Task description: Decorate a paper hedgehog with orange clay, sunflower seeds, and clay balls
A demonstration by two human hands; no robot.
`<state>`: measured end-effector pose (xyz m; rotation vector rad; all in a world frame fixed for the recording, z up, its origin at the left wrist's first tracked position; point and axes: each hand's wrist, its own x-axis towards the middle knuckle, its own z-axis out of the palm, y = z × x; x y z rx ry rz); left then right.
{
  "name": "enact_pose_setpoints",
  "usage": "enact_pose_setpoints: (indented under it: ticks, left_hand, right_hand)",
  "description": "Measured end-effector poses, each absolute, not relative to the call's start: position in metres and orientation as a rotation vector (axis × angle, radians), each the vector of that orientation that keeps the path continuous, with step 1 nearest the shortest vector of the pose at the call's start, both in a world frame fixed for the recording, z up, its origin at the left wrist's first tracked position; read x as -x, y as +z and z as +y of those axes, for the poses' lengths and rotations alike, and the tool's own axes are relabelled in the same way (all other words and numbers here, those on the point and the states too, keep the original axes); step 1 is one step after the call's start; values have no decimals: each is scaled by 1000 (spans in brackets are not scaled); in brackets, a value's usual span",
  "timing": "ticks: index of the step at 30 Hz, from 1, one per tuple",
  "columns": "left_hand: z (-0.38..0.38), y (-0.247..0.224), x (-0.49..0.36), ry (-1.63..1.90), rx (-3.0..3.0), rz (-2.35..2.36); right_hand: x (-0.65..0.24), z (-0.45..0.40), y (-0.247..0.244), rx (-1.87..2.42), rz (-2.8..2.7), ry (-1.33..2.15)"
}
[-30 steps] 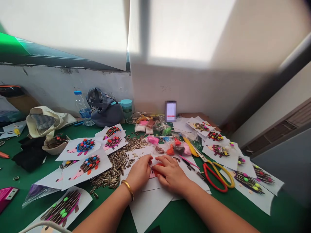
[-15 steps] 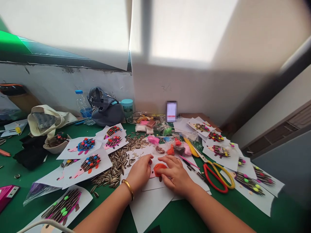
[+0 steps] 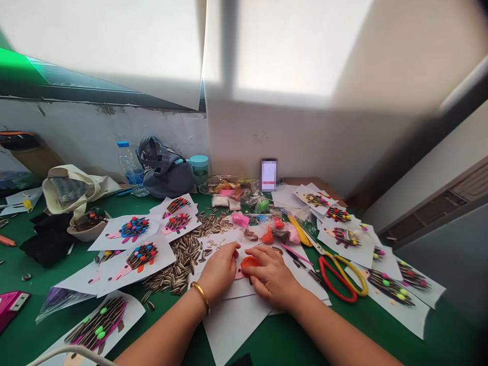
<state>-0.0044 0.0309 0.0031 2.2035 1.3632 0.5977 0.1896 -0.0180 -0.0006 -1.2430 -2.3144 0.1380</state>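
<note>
An orange clay piece (image 3: pixel 250 263) lies on a white sheet (image 3: pixel 241 290) in front of me, with a bit of pink clay at its left. My right hand (image 3: pixel 272 274) rests over its right side, fingers spread and curved, fingertips touching the clay. At its left, my left hand (image 3: pixel 221 267) stands on edge on the paper, with fingers pressed together and their tips near the clay. What those fingers hold, if anything, is hidden. A gold bracelet (image 3: pixel 201 297) circles the left wrist.
Sunflower seeds (image 3: pixel 179 264) are heaped left of my hands. Scissors (image 3: pixel 339 274) and pens lie to the right. Behind are bagged clays (image 3: pixel 282 235) and a propped phone (image 3: pixel 269 175). Seed-and-clay hedgehog pictures (image 3: pixel 139 259) lie on both sides. A bottle (image 3: pixel 131 170) stands back left.
My right hand has shifted slightly left over the orange clay, and a seed now shows beyond its fingers. My left hand has stayed almost still.
</note>
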Motion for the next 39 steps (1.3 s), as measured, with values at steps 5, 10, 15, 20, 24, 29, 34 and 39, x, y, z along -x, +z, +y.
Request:
enact_pose_setpoints:
  ticks: [5, 10, 15, 20, 24, 29, 34, 39]
  left_hand:
    - [31, 2, 4, 591, -2219, 1366]
    - [32, -3, 5, 609, -2236, 1346]
    - [31, -3, 6, 606, -2244, 1344]
    - [31, -3, 6, 596, -2249, 1345]
    - [31, -2, 6, 597, -2256, 1343]
    - [30, 0, 6, 579, -2262, 1348]
    - [29, 0, 5, 586, -2276, 1350]
    - [28, 0, 5, 586, -2300, 1381]
  right_hand:
    - [-191, -16, -2, 1341, -2303, 141]
    - [-194, -13, -3, 1434, -2297, 148]
    - [-192, -12, -3, 1444, -2303, 160]
    - [-192, -11, -3, 1455, -2289, 170]
    - [-196, -9, -4, 1500, -2259, 175]
    - [-203, -9, -3, 1550, -2205, 203]
    - [-209, -10, -3, 1553, -2211, 217]
    - [-217, -9, -3, 1497, -2135, 145]
